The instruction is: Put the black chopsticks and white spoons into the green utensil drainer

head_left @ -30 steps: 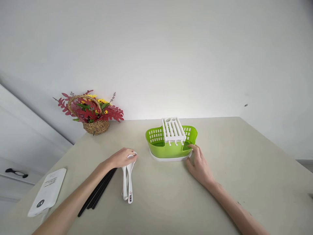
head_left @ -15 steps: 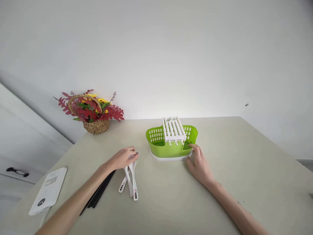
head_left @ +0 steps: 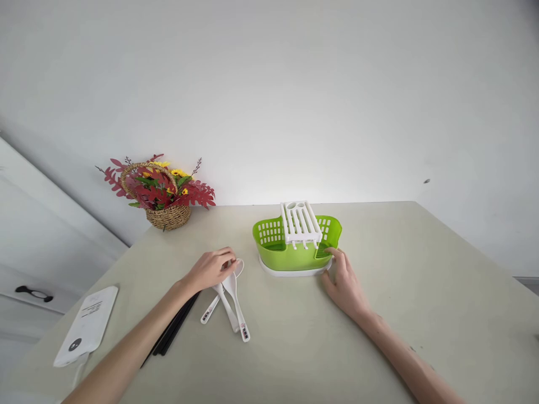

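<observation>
Three white spoons (head_left: pixel 237 303) lie crossed on the table, their handles fanned toward me. My left hand (head_left: pixel 214 268) is over their bowl ends, fingers pinched on a spoon; which of them it grips is partly hidden under the fingers. To the right stands a green plastic basket (head_left: pixel 273 258) on a white base tray (head_left: pixel 269 271). A white slotted rack (head_left: pixel 302 224) with small hooks spans its top. My right hand (head_left: pixel 345 286) grips the basket's right end, with fingers over the low rim and the thumb down by the tray.
Black chopsticks (head_left: pixel 179 325) lie beneath and beside my left forearm. A white power bank (head_left: pixel 86 325) with a cable rests at the table's left edge. At the back left sits a wicker basket (head_left: pixel 168 216) of red and yellow flowers. A wall stands behind the table.
The spoon handles have spread, the front one swinging to the right and the left one slightly left. My right hand stays on the green basket. The view has shifted a little.
</observation>
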`<state>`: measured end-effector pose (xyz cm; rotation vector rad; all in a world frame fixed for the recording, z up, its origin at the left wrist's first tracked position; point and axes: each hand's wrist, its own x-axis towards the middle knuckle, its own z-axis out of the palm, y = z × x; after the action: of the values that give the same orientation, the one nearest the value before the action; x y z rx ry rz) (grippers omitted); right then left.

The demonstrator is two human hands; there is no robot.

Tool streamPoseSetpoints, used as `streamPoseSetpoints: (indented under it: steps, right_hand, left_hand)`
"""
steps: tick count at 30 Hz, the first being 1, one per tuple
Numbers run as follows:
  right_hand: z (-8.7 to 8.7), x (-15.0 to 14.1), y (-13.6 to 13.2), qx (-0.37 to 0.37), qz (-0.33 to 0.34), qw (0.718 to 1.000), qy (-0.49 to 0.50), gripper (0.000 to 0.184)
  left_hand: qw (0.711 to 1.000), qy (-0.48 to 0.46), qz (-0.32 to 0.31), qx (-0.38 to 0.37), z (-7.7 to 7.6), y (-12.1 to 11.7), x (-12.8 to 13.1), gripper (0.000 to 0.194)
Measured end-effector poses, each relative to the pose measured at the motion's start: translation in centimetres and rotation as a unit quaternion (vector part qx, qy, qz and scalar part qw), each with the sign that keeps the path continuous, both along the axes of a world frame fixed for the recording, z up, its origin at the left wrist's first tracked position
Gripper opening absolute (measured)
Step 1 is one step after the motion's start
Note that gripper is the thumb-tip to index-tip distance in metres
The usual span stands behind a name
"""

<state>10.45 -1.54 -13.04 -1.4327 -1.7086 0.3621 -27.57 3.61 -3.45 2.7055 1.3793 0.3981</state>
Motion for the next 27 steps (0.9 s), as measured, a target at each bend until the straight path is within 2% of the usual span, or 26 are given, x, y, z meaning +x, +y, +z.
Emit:
streamPoseSetpoints:
  steps: [3,6,11,15,18,22,27]
  right_hand:
    - [0.0,0.0,0.0,0.007,0.000,1.000,0.001,0.050]
    - [0.0,0.0,0.0,0.005,-0.001,1.000,0.001,0.050]
    - [-0.1,0.0,0.0,0.000,-0.005,1.000,0.002,0.053]
    - [-0.1,-0.1,0.0,-0.001,-0.003,1.000,0.008,0.052]
    - [-0.1,0.0,0.1,0.010,0.005,1.000,0.014,0.052]
    - [-0.1,0.0,0.1,0.014,0.008,1.000,0.016,0.052]
    - [0.2,-0.1,-0.1,0.000,0.002,1.000,0.008,0.054]
  left_hand:
    - [0.996,-0.085,0.028,0.025,1.3,0.4,0.7,0.029]
    - [0.976,-0.181,0.064,0.105,3.1,0.8,2.7,0.026]
    - [0.936,-0.261,0.031,0.234,6.3,-0.6,10.0,0.012]
    - [0.929,-0.262,-0.006,0.261,8.0,-3.5,16.4,0.015]
    - [0.946,-0.198,-0.016,0.256,8.0,-4.8,19.7,0.034]
    - [0.965,-0.100,0.007,0.241,6.3,-4.7,21.4,0.054]
    - [0.962,-0.072,0.037,0.260,4.6,-3.7,21.6,0.052]
